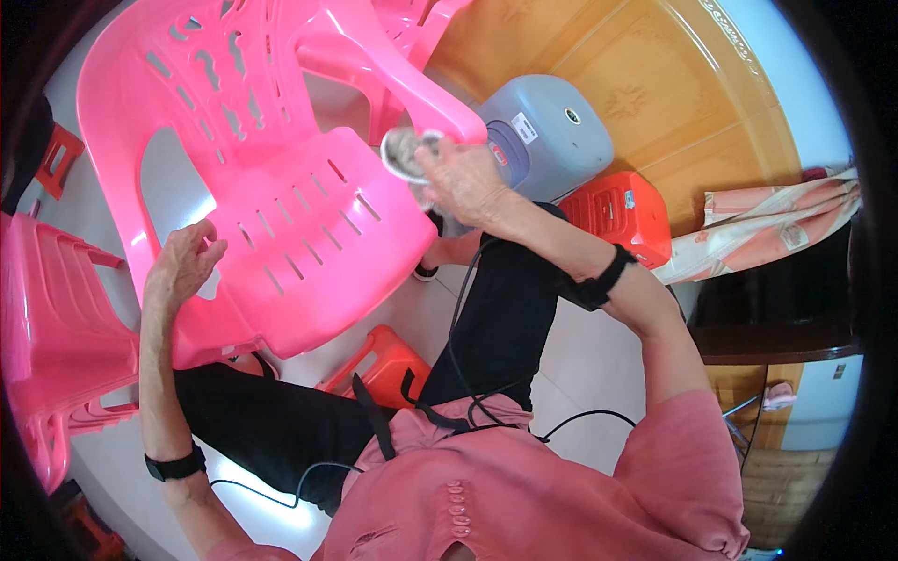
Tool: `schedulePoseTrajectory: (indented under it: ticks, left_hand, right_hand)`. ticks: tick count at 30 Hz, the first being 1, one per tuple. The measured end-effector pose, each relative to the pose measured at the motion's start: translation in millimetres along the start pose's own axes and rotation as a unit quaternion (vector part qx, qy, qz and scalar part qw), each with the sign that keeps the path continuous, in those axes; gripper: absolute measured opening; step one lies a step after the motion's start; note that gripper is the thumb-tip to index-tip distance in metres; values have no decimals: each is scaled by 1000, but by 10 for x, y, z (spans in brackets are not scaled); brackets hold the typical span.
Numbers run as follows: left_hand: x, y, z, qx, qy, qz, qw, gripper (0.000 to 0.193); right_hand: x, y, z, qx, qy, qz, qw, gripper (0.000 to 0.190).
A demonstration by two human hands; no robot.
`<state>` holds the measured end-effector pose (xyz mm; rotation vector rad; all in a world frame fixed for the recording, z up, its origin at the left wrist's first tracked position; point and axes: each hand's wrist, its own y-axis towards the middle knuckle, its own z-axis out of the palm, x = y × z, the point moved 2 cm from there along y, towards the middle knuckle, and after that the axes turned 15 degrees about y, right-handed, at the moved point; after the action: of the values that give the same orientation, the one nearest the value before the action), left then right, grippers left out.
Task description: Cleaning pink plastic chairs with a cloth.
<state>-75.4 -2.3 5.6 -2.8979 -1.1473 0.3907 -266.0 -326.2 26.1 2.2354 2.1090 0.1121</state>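
A pink plastic armchair (309, 231) fills the view before me, its slotted seat toward my knees. My left hand (188, 259) rests at the chair's left armrest, fingers curled, with no object seen in it. At the front end of the other armrest is my right hand (459, 179), gripping a grey-and-white cloth or brush-like pad (410, 153); blur hides its exact kind. The pad lies against or very near the armrest; contact cannot be told.
Stacked pink chairs (70, 301) stand at the left. A grey-blue plastic container (554, 133) and a red plastic stool (624, 214) stand at the right, by wooden panelling (631, 84). An orange-red stool (386, 365) is between my legs. Black cables (456, 315) hang over my lap.
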Motion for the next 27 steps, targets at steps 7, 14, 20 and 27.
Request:
schedulePoseTrajectory:
  ticks: [7, 14, 20, 27]
  left_hand:
    - [-32, -19, -2, 47, 134, 48, 989, 12]
    - [-22, 52, 31, 107, 159, 67, 979, 22]
    - [-40, 38, 34, 92, 94, 4, 991, 30]
    - [39, -48, 63, 68, 30, -22, 997, 31]
  right_hand:
    - [161, 215, 1247, 223, -115, 37, 967, 24]
    - [-30, 806, 1465, 55, 208, 184, 959, 47]
    - [410, 1063, 1788, -28, 353, 60, 933, 39]
    - [441, 2054, 829, -161, 501, 43, 850, 32]
